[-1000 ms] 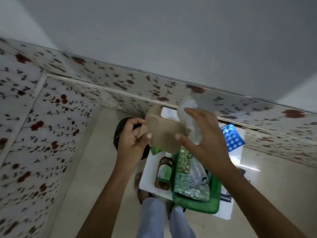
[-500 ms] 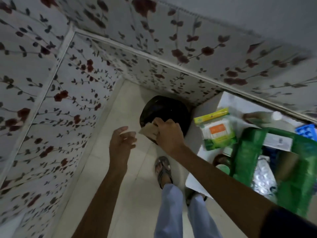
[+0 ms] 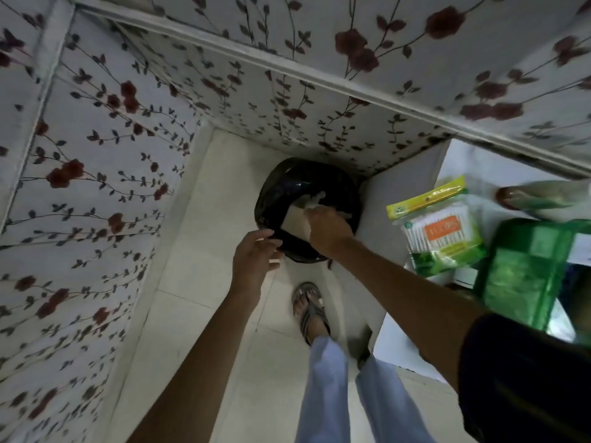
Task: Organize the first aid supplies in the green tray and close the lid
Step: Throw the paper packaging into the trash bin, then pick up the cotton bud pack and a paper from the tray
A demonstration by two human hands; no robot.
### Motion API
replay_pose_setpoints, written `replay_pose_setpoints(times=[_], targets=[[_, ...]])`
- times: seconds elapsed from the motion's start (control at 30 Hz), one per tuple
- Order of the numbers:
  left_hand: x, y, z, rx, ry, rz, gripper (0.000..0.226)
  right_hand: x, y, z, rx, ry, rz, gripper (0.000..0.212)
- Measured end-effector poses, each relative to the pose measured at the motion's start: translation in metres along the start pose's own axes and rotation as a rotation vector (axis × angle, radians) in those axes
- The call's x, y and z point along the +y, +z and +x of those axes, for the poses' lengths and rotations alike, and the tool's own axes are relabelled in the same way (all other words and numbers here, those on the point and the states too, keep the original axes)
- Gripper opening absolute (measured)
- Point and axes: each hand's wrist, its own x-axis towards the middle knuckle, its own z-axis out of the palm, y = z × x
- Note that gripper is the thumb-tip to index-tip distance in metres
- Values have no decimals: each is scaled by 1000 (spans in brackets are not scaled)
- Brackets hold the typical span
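My right hand [image 3: 327, 230] reaches into a black-lined bin [image 3: 281, 193] on the floor and grips a brown paper bag [image 3: 295, 220] together with white crumpled wrapping [image 3: 315, 199]. My left hand [image 3: 254, 259] hovers at the bin's near rim, fingers apart and holding nothing. At the right, the green tray [image 3: 527, 273] sits on a white table [image 3: 399, 199], partly cut off by the frame edge. A green-and-yellow pack of cotton buds [image 3: 438, 228] lies beside it. A brown bottle [image 3: 537, 195] lies on its side behind them.
Floral-patterned walls [image 3: 96, 155] close the corner on the left and behind the bin. My sandalled foot [image 3: 310, 310] and light trousers stand on the pale tiled floor [image 3: 208, 314] just before the bin. The table's left edge is close to the bin.
I turned from the table to the floor bin. My right hand carried the brown bag and white wrapping down into it. My left hand let go of the bag and opened.
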Motion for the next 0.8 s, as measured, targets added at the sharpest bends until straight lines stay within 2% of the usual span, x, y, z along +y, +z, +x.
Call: replay_pose_setpoints(times=[0.17, 0.33, 0.47, 0.57, 0.67, 0.8], targets=[[17, 15, -20, -29, 73, 64, 15, -5, -28, -66, 212, -53, 535, 27], [25, 42, -48, -108, 170, 117, 19, 8, -71, -152, 553, -55, 745, 18], [17, 83, -74, -163, 193, 184, 17, 54, -104, -222, 722, 144, 893, 15], [14, 121, -87, -188, 163, 234, 27, 95, -118, -255, 876, 340, 1240, 16], [19, 159, -86, -189, 101, 167, 22, 128, -124, -273, 899, 422, 1529, 23], [19, 187, -77, -22, 183, 58, 12, 151, -125, -284, 808, 366, 1563, 26]])
